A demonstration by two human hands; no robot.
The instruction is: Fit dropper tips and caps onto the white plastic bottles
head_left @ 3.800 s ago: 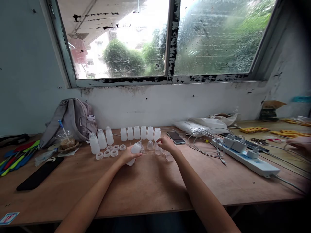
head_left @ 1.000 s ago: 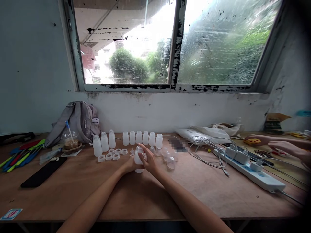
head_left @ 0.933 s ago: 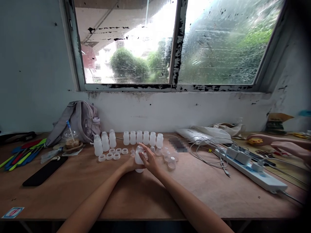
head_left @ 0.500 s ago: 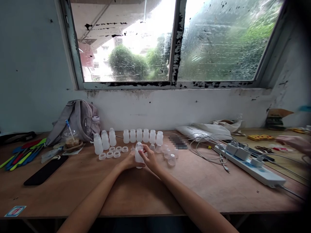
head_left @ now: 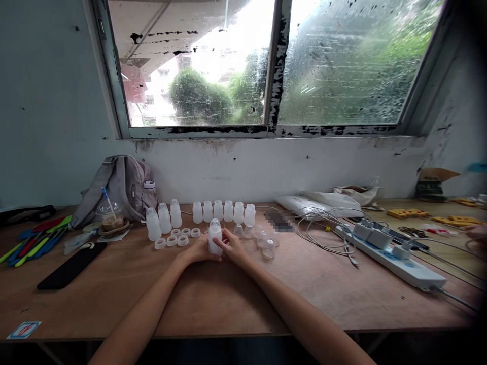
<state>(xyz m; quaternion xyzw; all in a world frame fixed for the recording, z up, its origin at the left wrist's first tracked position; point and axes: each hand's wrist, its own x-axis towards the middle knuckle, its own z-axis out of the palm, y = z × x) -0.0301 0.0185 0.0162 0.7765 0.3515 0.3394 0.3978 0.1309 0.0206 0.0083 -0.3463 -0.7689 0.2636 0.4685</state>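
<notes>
A frosted white bottle with a clear domed top (head_left: 215,237) stands upright between my hands near the middle of the table. My left hand (head_left: 200,250) is wrapped round its left side and base. My right hand (head_left: 231,247) has its fingers on the right side of the same bottle. Behind it, several open frosted bottles (head_left: 218,211) stand in a row. To the left are three capped bottles (head_left: 165,219) and several white rings (head_left: 172,241). Clear domed caps (head_left: 268,248) lie to the right of my right hand.
A grey backpack (head_left: 124,187), a drink cup (head_left: 110,215), a black flat case (head_left: 72,266) and coloured tools (head_left: 41,238) lie left. On the right are looped cables (head_left: 323,243), a white power strip (head_left: 403,268) and plastic bags (head_left: 323,204).
The bottle in my hands has moved slightly left and up and is more upright. My right fingers have dropped from its top to its side. The other person's hand at the far right has mostly gone.
</notes>
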